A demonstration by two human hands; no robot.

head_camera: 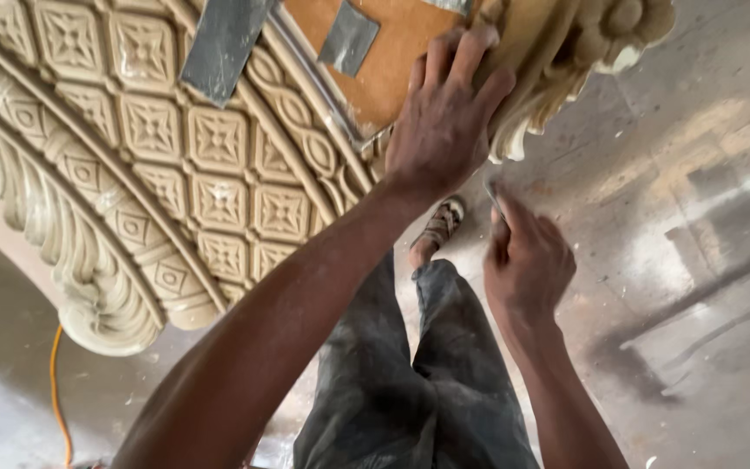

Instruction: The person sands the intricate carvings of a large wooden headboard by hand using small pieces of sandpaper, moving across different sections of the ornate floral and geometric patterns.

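**Hands at the edge of a carved arch**

Where the ornamental arch panel (pixel 175 156) ends in a cream scroll carving (pixel 557 52), the left hand (pixel 444 122) lies flat against the work, fingers spread narrowly over the scroll's inner edge and the orange board (pixel 392 52) behind it. Just below, the right hand (pixel 527 260) is curled tight around a thin blade-like tool (pixel 494 198), its tip pointing up toward the scroll's lower leafy rim without clearly touching it. Grey tape patches (pixel 223 39) sit on the panel's upper part. Under the arch's curved outer border the concrete floor (pixel 696 260) lies open to the right, while an orange cable (pixel 58 391) runs along the left. Dusty dark trousers (pixel 410 373) and a sandalled foot (pixel 440 226) stand directly beneath the hands.
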